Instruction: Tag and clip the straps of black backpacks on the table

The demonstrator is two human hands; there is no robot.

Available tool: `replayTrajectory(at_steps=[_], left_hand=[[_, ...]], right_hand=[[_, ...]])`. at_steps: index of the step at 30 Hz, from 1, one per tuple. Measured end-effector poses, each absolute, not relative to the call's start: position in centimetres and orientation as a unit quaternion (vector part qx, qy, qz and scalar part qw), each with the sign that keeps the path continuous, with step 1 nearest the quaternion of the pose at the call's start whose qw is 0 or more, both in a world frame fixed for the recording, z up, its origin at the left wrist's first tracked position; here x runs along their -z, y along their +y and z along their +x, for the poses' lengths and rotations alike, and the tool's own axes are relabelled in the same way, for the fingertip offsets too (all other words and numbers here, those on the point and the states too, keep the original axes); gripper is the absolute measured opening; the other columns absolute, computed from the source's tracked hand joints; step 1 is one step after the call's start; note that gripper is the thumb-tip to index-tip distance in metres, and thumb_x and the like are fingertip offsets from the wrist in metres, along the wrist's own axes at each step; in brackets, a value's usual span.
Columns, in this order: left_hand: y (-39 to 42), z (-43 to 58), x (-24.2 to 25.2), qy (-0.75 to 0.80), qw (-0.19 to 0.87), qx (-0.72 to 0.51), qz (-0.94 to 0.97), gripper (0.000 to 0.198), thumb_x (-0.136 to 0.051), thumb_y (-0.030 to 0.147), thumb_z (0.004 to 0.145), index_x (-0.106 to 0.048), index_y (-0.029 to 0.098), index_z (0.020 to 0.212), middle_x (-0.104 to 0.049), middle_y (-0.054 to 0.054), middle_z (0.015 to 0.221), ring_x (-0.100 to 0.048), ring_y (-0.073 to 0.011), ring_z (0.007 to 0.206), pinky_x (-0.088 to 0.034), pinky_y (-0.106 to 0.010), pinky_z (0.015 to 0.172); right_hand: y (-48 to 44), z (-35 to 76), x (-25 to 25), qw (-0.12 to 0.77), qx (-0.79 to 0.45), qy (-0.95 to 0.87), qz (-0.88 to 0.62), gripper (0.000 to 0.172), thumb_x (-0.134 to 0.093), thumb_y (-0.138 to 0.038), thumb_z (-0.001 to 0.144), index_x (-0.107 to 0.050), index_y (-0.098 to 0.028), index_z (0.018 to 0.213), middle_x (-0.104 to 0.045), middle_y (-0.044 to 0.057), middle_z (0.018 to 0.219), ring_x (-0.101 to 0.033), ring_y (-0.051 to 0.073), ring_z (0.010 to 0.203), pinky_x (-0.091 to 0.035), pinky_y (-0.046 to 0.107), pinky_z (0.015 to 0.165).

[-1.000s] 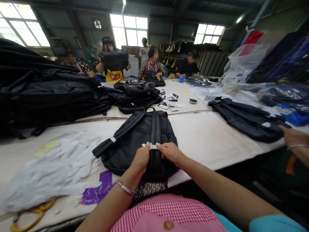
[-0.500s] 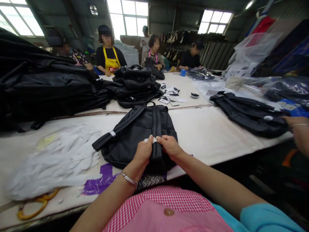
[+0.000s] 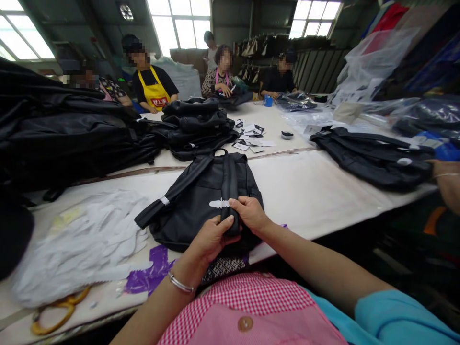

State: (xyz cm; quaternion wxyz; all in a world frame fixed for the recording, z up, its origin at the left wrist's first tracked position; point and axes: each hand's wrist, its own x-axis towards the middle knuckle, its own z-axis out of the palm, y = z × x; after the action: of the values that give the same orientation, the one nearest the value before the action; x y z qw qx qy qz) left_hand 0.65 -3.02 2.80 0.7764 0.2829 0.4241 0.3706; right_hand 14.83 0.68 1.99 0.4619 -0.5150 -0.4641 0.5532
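Note:
A black backpack point(image 3: 201, 201) lies back-up on the table in front of me, its two shoulder straps running toward me. My left hand point(image 3: 210, 237) is closed around the lower end of the right strap point(image 3: 230, 191). My right hand point(image 3: 251, 213) pinches a thin white foam strip point(image 3: 219, 203) wrapped across that strap. The other strap point(image 3: 172, 196), with a white band round it, lies off to the left.
A heap of white foam strips point(image 3: 82, 239) and yellow-handled scissors point(image 3: 53, 314) lie at my left. Stacks of black backpacks point(image 3: 72, 134) cover the left and back. Another backpack point(image 3: 370, 158) lies right, near another person's hand point(image 3: 449, 184). Several people work across the table.
My left hand let go of the white strip's left end and slid down to grip the strap's lower part. My right hand keeps pinching the strip. The camera shifted slightly.

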Motion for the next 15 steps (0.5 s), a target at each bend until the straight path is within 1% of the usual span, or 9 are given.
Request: replayTrajectory(at_steps=[2, 6, 8, 11, 13, 15], left_hand=[[-3.0, 1.1, -2.6, 0.439, 0.747, -0.411, 0.284, 0.034, -0.08, 0.03, 0.068, -0.067, 0.011, 0.093, -0.07, -0.011, 0.086, -0.067, -0.0197, 0.08, -0.057, -0.03, 0.066], [-3.0, 1.6, -2.2, 0.472, 0.706, -0.431, 0.304, 0.039, -0.081, 0.033, 0.064, -0.067, 0.012, 0.094, -0.07, -0.01, 0.081, -0.067, -0.0197, 0.073, -0.054, -0.027, 0.057], [-3.0, 1.6, -2.1, 0.482, 0.694, -0.427, 0.321, 0.041, -0.08, 0.034, 0.064, -0.067, 0.011, 0.095, -0.07, -0.011, 0.082, -0.067, -0.0207, 0.073, -0.054, -0.028, 0.056], [-3.1, 1.5, -1.9, 0.491, 0.679, -0.426, 0.34, 0.041, -0.079, 0.034, 0.066, -0.067, 0.011, 0.097, -0.07, -0.011, 0.085, -0.067, -0.022, 0.075, -0.056, -0.031, 0.058], [-3.1, 1.6, -1.8, 0.497, 0.671, -0.425, 0.349, 0.04, -0.078, 0.035, 0.067, -0.066, 0.011, 0.097, -0.07, -0.012, 0.086, -0.067, -0.0224, 0.076, -0.057, -0.033, 0.059], [-3.2, 1.7, -1.7, 0.498, 0.67, -0.421, 0.355, 0.039, -0.077, 0.035, 0.068, -0.066, 0.011, 0.097, -0.07, -0.012, 0.086, -0.067, -0.0223, 0.076, -0.058, -0.033, 0.06]], right_hand=[[0.7, 14.7, -2.1, 0.445, -0.556, -0.463, -0.527, 0.041, -0.062, -0.054, 0.075, -0.042, -0.022, 0.06, -0.04, -0.008, 0.046, -0.04, 0.01, 0.035, -0.03, 0.023, 0.032], [1.0, 15.3, -2.0, 0.414, -0.559, -0.483, -0.532, 0.041, -0.061, -0.054, 0.075, -0.042, -0.021, 0.061, -0.039, -0.008, 0.046, -0.038, 0.008, 0.038, -0.031, 0.022, 0.036], [1.3, 15.9, -1.9, 0.393, -0.566, -0.498, -0.527, 0.041, -0.058, -0.056, 0.078, -0.044, -0.021, 0.063, -0.04, -0.007, 0.047, -0.037, 0.008, 0.04, -0.029, 0.021, 0.037], [2.3, 16.8, -1.9, 0.376, -0.555, -0.498, -0.551, 0.046, -0.049, -0.06, 0.082, -0.048, -0.019, 0.063, -0.045, -0.004, 0.05, -0.036, 0.007, 0.041, -0.026, 0.021, 0.038], [3.5, 17.2, -2.0, 0.375, -0.529, -0.491, -0.582, 0.047, -0.051, -0.061, 0.081, -0.05, -0.018, 0.063, -0.047, -0.003, 0.052, -0.036, 0.007, 0.043, -0.024, 0.022, 0.039], [4.8, 17.3, -2.0, 0.371, -0.533, -0.48, -0.59, 0.045, -0.056, -0.06, 0.079, -0.053, -0.017, 0.066, -0.05, -0.003, 0.053, -0.034, 0.007, 0.042, -0.023, 0.022, 0.039]])
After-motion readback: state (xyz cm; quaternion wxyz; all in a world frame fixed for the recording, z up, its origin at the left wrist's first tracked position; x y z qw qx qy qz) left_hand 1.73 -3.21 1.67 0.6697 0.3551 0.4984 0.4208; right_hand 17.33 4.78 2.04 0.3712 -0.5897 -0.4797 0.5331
